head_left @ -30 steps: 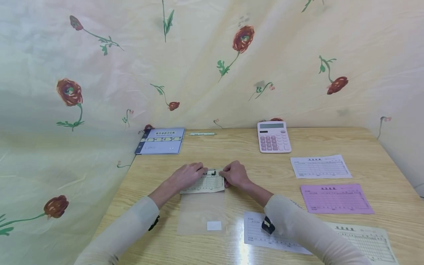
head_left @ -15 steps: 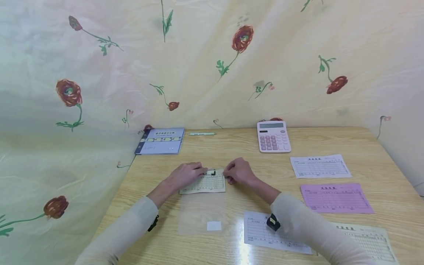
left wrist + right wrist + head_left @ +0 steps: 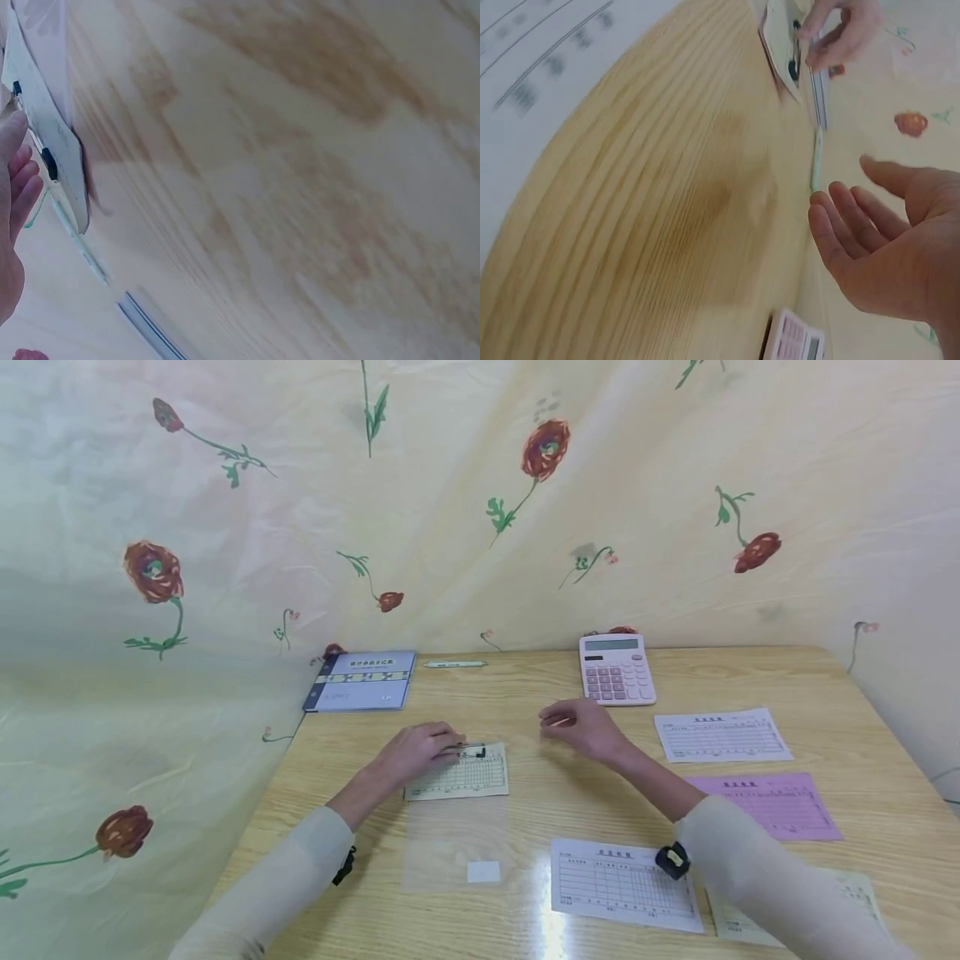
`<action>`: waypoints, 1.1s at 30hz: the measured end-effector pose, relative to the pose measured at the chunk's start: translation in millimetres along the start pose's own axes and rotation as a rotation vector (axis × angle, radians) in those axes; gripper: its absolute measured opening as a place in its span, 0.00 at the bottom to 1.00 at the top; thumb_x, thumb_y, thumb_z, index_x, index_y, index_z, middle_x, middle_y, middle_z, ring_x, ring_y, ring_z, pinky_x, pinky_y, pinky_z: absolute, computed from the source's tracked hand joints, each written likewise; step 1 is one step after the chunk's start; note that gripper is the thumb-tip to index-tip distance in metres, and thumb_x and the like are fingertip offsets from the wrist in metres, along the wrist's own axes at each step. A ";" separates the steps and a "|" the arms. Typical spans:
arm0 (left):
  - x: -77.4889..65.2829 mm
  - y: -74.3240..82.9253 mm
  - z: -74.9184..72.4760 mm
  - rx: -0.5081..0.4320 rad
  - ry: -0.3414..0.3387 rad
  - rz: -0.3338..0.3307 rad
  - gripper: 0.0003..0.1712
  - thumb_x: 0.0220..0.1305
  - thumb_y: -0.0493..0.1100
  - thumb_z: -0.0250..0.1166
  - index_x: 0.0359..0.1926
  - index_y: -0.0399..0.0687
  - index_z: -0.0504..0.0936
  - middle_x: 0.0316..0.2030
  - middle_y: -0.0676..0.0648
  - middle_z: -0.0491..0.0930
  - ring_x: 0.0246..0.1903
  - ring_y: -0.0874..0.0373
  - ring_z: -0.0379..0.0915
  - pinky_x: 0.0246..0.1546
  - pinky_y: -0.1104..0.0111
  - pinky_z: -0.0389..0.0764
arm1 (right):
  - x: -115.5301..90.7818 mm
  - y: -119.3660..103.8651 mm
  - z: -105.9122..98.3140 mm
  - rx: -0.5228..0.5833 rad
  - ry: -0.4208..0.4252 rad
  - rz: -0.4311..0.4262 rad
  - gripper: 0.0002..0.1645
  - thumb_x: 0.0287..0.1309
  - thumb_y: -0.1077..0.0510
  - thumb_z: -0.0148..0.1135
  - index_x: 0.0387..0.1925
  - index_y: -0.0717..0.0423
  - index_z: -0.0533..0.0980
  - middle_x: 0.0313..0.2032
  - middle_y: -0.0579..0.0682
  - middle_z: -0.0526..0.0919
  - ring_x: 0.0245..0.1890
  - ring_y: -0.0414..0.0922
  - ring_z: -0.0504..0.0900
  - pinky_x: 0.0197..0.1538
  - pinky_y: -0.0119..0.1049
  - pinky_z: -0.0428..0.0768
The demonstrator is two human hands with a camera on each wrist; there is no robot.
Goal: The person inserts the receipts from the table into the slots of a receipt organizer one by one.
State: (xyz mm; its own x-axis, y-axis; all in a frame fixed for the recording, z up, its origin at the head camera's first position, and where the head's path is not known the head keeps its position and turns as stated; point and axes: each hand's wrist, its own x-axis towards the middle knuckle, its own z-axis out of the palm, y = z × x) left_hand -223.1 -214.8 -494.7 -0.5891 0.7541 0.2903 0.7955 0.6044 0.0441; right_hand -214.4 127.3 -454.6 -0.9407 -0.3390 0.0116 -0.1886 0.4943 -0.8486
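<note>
A pale green form (image 3: 480, 777) lies at the top of a clear clipboard (image 3: 442, 843), under its wire clip (image 3: 472, 746) with black ends. My left hand (image 3: 416, 752) is on the left part of this clip. In the left wrist view its thumb lies against the clip (image 3: 49, 161) and the other fingers bend beside it. My right hand (image 3: 585, 727) is raised to the right of the clipboard, below the calculator. Its fingers are loosely curved and hold nothing, as the right wrist view shows of the right hand (image 3: 885, 240).
A pink calculator (image 3: 617, 670), a pen (image 3: 455, 664) and a blue account book (image 3: 362, 681) are along the table's back. To the right lie a white form (image 3: 722, 735), a purple form (image 3: 780, 802), another white form (image 3: 622, 885) and a partly covered green form (image 3: 738, 918).
My right hand has let go of the green form's right edge and moved up and right, its fingers loosening. The left hand stays on the clip.
</note>
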 end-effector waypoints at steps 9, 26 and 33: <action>0.2 4.9 -1.0 -0.051 0.000 -0.066 0.24 0.66 0.47 0.77 0.60 0.43 0.87 0.53 0.45 0.87 0.50 0.53 0.86 0.49 0.64 0.88 | -33.7 14.7 -36.0 -0.025 -0.065 -0.082 0.32 0.71 0.58 0.70 0.69 0.69 0.74 0.64 0.66 0.80 0.63 0.65 0.80 0.67 0.58 0.77; -5.0 4.0 4.9 -0.092 -0.026 -0.143 0.19 0.70 0.46 0.75 0.59 0.50 0.88 0.52 0.49 0.87 0.49 0.55 0.85 0.46 0.63 0.88 | -118.7 33.4 -82.2 -0.125 -0.265 -0.067 0.27 0.70 0.54 0.70 0.63 0.65 0.80 0.56 0.56 0.87 0.52 0.52 0.86 0.54 0.40 0.86; -5.0 3.8 3.8 -0.105 -0.037 -0.158 0.17 0.71 0.45 0.74 0.58 0.49 0.90 0.50 0.50 0.87 0.47 0.57 0.86 0.44 0.64 0.88 | -151.1 50.4 -83.5 -0.084 -0.243 -0.079 0.22 0.69 0.55 0.71 0.59 0.62 0.83 0.51 0.51 0.88 0.45 0.37 0.85 0.48 0.33 0.85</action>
State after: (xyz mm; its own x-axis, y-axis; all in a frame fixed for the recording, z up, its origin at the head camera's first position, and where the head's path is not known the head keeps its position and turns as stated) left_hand -217.6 -215.3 -499.5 -0.7113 0.6618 0.2367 0.7018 0.6877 0.1860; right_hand -105.3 270.3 -455.0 -0.8286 -0.5565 -0.0602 -0.2909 0.5200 -0.8031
